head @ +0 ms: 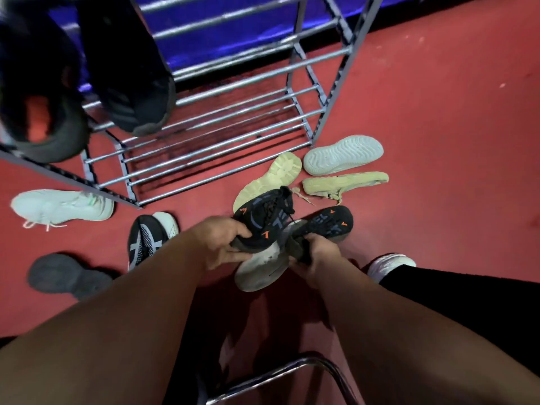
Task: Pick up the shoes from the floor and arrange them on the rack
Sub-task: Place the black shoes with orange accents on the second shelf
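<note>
My left hand [222, 241] grips a black sneaker with orange marks [266, 217] by its heel, just above the red floor. My right hand [317, 255] holds the matching black sneaker [330, 222] beside it. Both sneakers are tilted and touch each other. The metal shoe rack [222, 135] stands straight ahead. Two dark shoes [137, 83] sit on its upper shelf at the top left. Loose on the floor lie a beige pair [344, 184], a white upturned shoe [343, 154], a white sneaker [62, 206], a black-and-white sneaker [144, 239] and a grey shoe [65, 276].
The rack's lower shelves are bare rails. A chrome tube frame [292, 372] curves below my arms near the bottom edge. A black-clad leg with a white shoe [390, 264] is at the right. A blue wall runs behind the rack.
</note>
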Tool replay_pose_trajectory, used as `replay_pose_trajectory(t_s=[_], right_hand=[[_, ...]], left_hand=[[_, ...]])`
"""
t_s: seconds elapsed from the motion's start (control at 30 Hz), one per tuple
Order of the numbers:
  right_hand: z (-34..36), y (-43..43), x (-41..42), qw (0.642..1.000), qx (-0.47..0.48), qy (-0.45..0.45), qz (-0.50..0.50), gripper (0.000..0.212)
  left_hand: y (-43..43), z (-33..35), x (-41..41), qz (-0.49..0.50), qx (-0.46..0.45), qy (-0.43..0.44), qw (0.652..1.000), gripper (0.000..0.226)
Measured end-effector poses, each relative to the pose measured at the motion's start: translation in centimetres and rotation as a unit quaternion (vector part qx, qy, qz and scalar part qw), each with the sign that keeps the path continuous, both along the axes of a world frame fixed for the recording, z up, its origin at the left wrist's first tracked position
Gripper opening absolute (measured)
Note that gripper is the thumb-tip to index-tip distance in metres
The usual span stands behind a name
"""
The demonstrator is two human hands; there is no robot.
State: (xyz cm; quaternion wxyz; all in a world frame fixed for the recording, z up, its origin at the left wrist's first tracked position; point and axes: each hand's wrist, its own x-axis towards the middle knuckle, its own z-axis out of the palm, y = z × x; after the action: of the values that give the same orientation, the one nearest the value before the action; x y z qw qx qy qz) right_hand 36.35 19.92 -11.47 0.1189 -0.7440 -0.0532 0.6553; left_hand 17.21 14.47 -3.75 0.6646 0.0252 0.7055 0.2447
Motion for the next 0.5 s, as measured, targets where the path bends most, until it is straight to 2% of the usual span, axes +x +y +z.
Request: replay_pose_trajectory(t_s=[0.13, 0.23, 0.4, 0.5], right_hand=[[5.7, 0.9, 1.5, 0.998, 0.061, 0.007, 0.019, 0.033], [11.9, 1.1, 2.7, 0.989, 0.134, -0.011, 0.062, 0.031], [21.0, 1.8, 3.8, 0.966, 0.241, 0.023, 0.091, 0.021], [26.4, 2.1, 5.3, 0.943, 0.317, 0.039, 0.098, 0.017]], left_hand=[[-0.8, 5.5, -0.2, -0.003, 0.003, 0.044, 0.999, 0.011], [-1.7, 10.2, -0.1, 0.003, 0.009, 0.057, 0.998, 0.003], [-2.7, 18.0, 0.1, 0.019, 0.075, 0.075, 0.994, 0.009], [-3.3, 22.0, 1.0, 0.069, 0.126, 0.085, 0.986, 0.022]])
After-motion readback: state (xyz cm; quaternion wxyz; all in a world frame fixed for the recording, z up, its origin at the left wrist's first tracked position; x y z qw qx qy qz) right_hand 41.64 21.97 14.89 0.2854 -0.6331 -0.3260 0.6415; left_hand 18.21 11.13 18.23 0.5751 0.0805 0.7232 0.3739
